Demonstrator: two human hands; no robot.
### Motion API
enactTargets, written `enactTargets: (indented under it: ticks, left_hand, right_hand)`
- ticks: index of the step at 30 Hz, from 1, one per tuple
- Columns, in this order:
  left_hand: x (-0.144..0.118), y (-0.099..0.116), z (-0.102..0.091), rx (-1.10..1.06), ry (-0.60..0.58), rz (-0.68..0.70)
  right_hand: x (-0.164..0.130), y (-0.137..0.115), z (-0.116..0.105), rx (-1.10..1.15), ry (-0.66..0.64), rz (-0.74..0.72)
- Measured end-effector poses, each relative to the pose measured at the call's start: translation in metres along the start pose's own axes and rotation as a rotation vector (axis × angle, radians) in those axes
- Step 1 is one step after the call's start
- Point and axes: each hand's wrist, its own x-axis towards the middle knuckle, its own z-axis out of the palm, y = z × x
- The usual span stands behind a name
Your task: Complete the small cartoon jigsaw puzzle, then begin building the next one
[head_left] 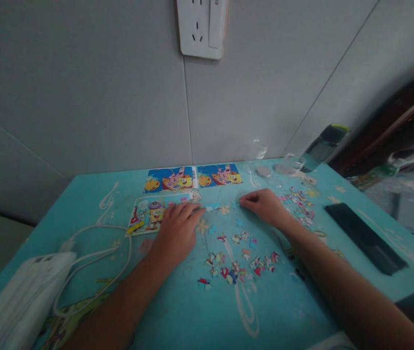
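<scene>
Nr back edge of tbl (pixel 86 199), R hand (pixel 266 206) is pinched narrow at blue puzzle pc (pixel 235 204), hold unclear; grip of L hand (pixel 179 227) can't be told. Pc's best slid flat.

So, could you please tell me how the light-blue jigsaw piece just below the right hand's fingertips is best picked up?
Probably by pinching two opposite edges from above with the right hand: the light-blue jigsaw piece lies flat, with bare tabletop around its outline.
</scene>
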Motion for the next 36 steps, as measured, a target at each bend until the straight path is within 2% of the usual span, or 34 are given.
enactTargets:
  ticks: [13,19,23,27,32,36]
  left_hand:
    - [0.000,0.002,-0.001,-0.006,0.015,-0.012]
    - [0.001,0.002,-0.002,-0.002,0.003,-0.007]
    - [0.001,0.002,-0.003,-0.006,0.008,-0.006]
    - [0.000,0.001,-0.001,-0.018,0.023,-0.007]
    - [-0.001,0.002,-0.001,-0.027,0.025,-0.006]
    - [0.001,0.003,-0.002,-0.019,0.016,-0.012]
  right_hand:
    - [-0.004,-0.011,0.008,-0.240,0.136,-0.052]
    - [-0.007,-0.010,0.010,-0.271,0.118,-0.111]
    - [-0.010,-0.010,0.011,-0.339,0.121,-0.211]
    - [-0.011,-0.003,0.004,-0.299,0.072,-0.333]
    - [-0.014,0.006,-0.002,-0.240,0.204,-0.337]
    - [-0.014,0.004,0.007,-0.259,0.138,-0.389]
